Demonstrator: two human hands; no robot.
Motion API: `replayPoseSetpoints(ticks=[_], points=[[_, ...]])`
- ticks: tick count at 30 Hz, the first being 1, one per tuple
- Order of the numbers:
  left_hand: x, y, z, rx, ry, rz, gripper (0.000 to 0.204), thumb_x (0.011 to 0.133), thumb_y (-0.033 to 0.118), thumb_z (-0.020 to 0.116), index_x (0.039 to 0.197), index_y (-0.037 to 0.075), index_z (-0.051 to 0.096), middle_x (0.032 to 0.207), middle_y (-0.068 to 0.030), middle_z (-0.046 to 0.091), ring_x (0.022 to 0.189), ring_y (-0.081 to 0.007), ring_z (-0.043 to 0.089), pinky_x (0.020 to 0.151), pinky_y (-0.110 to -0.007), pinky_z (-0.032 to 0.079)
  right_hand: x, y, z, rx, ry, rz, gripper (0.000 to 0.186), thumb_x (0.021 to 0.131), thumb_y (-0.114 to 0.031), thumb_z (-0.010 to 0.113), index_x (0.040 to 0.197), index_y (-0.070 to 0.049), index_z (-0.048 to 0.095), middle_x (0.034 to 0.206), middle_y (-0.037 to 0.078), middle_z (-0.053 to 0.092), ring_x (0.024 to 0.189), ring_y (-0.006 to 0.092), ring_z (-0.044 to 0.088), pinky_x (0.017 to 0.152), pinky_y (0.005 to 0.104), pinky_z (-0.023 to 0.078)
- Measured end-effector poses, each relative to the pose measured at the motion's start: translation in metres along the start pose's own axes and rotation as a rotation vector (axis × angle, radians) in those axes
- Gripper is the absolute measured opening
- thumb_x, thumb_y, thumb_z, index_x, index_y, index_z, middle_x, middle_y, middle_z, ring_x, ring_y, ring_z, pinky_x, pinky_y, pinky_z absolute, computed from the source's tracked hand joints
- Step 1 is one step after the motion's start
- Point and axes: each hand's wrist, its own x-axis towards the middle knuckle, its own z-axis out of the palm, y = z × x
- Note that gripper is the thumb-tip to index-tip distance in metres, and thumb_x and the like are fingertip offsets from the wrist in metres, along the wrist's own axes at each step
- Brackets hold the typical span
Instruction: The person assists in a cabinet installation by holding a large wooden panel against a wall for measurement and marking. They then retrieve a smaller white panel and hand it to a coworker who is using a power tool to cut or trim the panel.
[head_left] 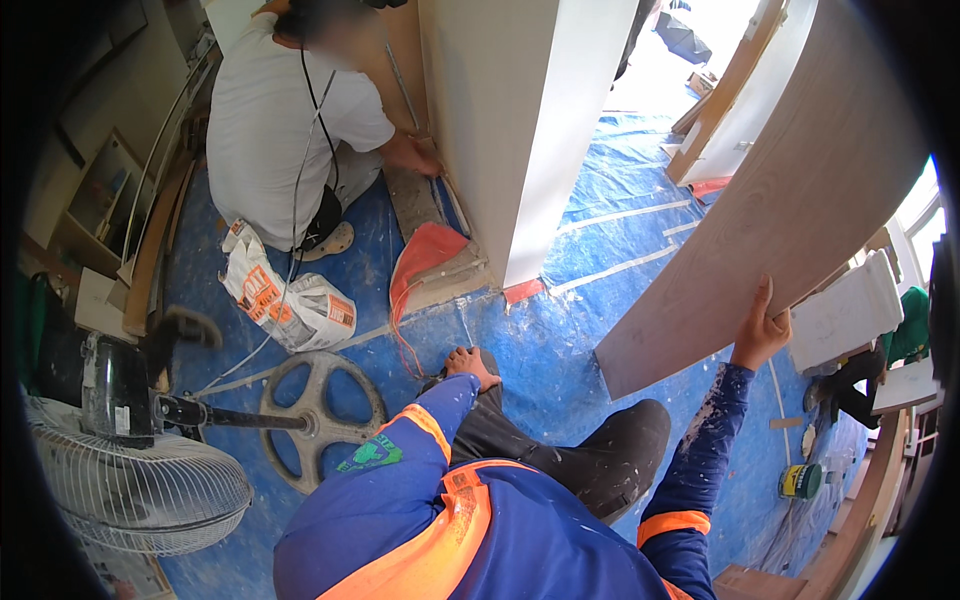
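Note:
A tall, pale wood-grain panel [745, 205] stands tilted on my right, one lower corner near the blue floor sheet. My right hand [762, 330] grips its near edge, thumb laid along the face; the other fingers are partly hidden. On my dark-trousered knee lies my left hand [472, 368], fingers spread and holding nothing. Both my arms wear blue sleeves with orange bands. Ahead on the left, a person in a white shirt [285, 120] crouches, with one hand at the base of a white upright panel [535, 140].
A standing fan [150, 480] lies over at my left, its round base [320, 420] near my leg. Beyond it sits a crumpled white-and-orange sack [290, 295]. Red cloth [425, 250] lies by the upright panel. A green tub [800, 481] and white boxes [848, 305] are on the right.

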Motion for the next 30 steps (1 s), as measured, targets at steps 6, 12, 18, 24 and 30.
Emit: replayPoseSetpoints(ticks=[6,12,18,24,30], points=[[0.001,-0.001,0.003,0.009,0.026,-0.011,0.097,0.069,0.067,0.076,0.142,0.009,0.047,0.142,-0.0211,0.047,0.131,-0.0369,0.047,0.107,-0.048,0.039,0.000,-0.004,0.002,0.003,0.000,-0.013,0.031,0.094,-0.026,0.072,0.096,0.005,0.074,0.082,0.010,0.076,0.073,0.0105,0.067,0.066,0.0285,0.051],[0.001,0.000,0.002,0.014,0.033,-0.012,0.097,0.070,0.067,0.076,0.143,0.010,0.047,0.141,-0.0208,0.048,0.131,-0.0367,0.047,0.107,-0.047,0.039,0.000,-0.006,0.004,-0.013,-0.017,-0.016,0.034,0.094,-0.028,0.072,0.096,0.006,0.074,0.083,0.011,0.076,0.074,0.0129,0.068,0.067,0.0301,0.052],[0.000,0.000,0.002,0.014,0.036,-0.013,0.097,0.069,0.067,0.076,0.142,0.010,0.047,0.141,-0.0206,0.048,0.131,-0.0368,0.047,0.107,-0.047,0.039,0.000,-0.002,0.003,-0.036,-0.059,0.004,0.037,0.095,-0.031,0.072,0.099,0.006,0.073,0.087,0.011,0.076,0.077,0.0147,0.069,0.069,0.0314,0.053],[0.001,-0.001,0.002,0.002,0.039,-0.010,0.097,0.069,0.067,0.076,0.143,0.011,0.047,0.141,-0.0201,0.048,0.132,-0.0365,0.046,0.108,-0.047,0.039,-0.001,-0.009,0.005,-0.006,-0.055,-0.019,0.035,0.095,-0.029,0.071,0.099,0.006,0.074,0.085,0.011,0.076,0.076,0.0136,0.069,0.068,0.0307,0.053],[0.003,-0.005,0.004,-0.031,0.033,-0.013,0.097,0.070,0.066,0.076,0.144,0.011,0.046,0.142,-0.0204,0.047,0.133,-0.0363,0.044,0.109,-0.046,0.037,-0.002,-0.015,0.006,-0.041,-0.068,-0.020,0.033,0.096,-0.027,0.070,0.098,0.006,0.073,0.082,0.011,0.075,0.075,0.0128,0.069,0.067,0.0299,0.052]])
